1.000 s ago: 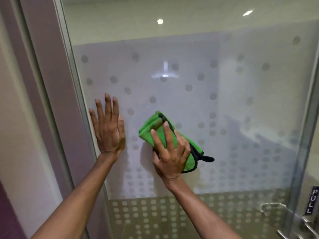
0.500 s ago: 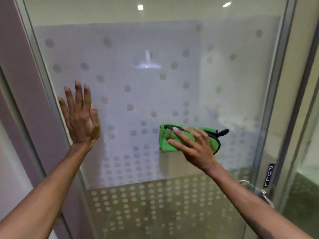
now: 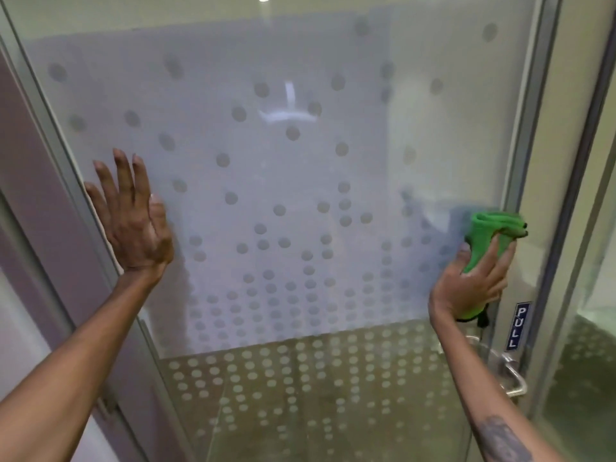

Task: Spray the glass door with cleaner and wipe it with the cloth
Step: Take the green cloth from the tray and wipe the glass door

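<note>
Glass door [image 3: 300,181]: R hand [image 3: 473,281] grip clamped on cloth [image 3: 486,241] above handle [image 3: 510,371], L hand [image 3: 133,215] flat, fingers apart.

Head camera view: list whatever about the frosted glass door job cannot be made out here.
- Spray cleaner: no bottle in the head view; its whereabouts are unknown.
- Wetness or streaks on the frosted, dotted glass door: the frosting and reflections mask them.
- Folded green microfibre cloth: its lower part is covered by the right hand.
- Metal door handle: partly hidden behind the right forearm.
- Left hand: palm contact is unseen from behind.
</note>
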### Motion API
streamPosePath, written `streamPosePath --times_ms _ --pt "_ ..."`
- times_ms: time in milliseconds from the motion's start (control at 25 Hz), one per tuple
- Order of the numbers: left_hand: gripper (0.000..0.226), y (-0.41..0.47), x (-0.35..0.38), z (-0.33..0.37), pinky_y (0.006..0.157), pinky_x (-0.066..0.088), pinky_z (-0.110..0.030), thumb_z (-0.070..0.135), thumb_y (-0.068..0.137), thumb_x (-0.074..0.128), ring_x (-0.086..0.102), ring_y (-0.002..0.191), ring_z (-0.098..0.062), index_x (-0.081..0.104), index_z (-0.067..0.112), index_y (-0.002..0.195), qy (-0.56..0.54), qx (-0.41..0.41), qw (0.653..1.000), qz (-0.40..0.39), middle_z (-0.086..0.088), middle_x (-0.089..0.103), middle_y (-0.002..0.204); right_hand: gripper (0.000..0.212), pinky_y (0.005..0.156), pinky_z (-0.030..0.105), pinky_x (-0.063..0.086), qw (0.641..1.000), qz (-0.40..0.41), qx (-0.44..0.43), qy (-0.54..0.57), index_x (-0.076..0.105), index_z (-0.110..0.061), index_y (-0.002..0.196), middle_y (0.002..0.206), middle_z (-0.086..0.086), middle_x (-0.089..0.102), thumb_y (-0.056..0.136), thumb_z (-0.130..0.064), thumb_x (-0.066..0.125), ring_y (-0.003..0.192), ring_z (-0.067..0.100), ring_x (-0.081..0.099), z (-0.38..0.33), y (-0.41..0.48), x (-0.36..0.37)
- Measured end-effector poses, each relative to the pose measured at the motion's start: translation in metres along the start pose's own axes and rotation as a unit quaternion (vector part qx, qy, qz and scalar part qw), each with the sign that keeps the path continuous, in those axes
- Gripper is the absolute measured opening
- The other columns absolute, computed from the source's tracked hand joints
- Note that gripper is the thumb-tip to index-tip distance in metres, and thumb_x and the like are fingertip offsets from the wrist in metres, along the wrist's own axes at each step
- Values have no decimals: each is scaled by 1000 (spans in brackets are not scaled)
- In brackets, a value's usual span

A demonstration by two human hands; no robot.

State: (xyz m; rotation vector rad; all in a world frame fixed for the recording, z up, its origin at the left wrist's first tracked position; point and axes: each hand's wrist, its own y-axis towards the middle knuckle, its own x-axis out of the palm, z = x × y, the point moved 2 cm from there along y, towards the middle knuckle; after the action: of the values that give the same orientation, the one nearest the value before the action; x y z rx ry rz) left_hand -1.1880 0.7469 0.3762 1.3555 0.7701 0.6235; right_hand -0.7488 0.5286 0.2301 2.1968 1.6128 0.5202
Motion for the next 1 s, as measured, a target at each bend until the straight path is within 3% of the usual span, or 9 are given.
streamPosePath --times_ms 120,240,400,520,680,760,840,920,1000 --pt "58 2 1 4 126 5 -61 24 108 29 16 157 -48 22 7 163 6 -7 1000 0 -18 23 170 53 111 43 33 997 -2 72 26 47 -27 153 167 2 34 105 -49 45 139 35 47 2 -55 3" --pt "56 3 1 7 126 8 -62 21 107 32 18 156 -49 29 5 161 9 -10 1000 0 -21 27 168 47 102 43 38 997 -23 65 40 51 -26 150 165 5 38 106 -43 49 126 37 51 -18 -115 15" --pt "55 5 0 9 127 9 -60 20 106 35 21 156 -47 33 3 159 14 -15 1000 -4 -21 29 167 44 107 44 34 994 -74 -63 52 53 -29 146 161 12 41 103 -36 57 129 34 47 -47 -197 27" --pt "55 4 -1 6 128 10 -60 22 107 33 21 156 -46 34 4 159 15 -19 1000 -6 -19 30 167 43 106 52 38 969 -148 -179 77 53 -33 145 157 9 40 102 -36 57 128 36 48 -75 -275 31" --pt "57 2 0 2 129 11 -60 26 107 29 19 157 -44 32 7 160 9 -13 1000 -19 -16 29 168 58 109 56 36 916 -210 -314 132 42 -45 153 160 -1 40 98 -28 55 135 31 47 -124 -361 38" --pt "57 5 -1 -2 129 11 -60 27 107 29 18 158 -43 31 8 161 9 -10 1000 -23 -15 28 169 58 110 54 37 888 -243 -354 166 52 -47 146 160 -7 44 93 -25 62 139 28 47 -144 -388 42" --pt "57 5 -2 -9 129 11 -60 27 107 29 18 158 -42 31 9 161 13 -5 1000 -22 -14 28 169 37 110 51 37 848 -307 -381 204 68 -42 125 153 -11 55 92 -25 64 138 25 49 -152 -404 46" --pt "56 5 -2 -16 129 10 -59 26 107 29 18 158 -42 31 10 161 18 -2 1000 -13 -14 28 169 17 113 47 32 776 -387 -452 208 71 -35 102 142 -13 64 89 -24 68 135 25 51 -152 -410 51" --pt "56 3 -3 -18 129 9 -58 26 108 29 19 158 -43 31 10 161 13 -1 1000 -7 -15 28 169 13 116 45 30 670 -414 -589 180 73 -32 97 136 -12 66 92 -24 65 133 26 55 -144 -407 54"
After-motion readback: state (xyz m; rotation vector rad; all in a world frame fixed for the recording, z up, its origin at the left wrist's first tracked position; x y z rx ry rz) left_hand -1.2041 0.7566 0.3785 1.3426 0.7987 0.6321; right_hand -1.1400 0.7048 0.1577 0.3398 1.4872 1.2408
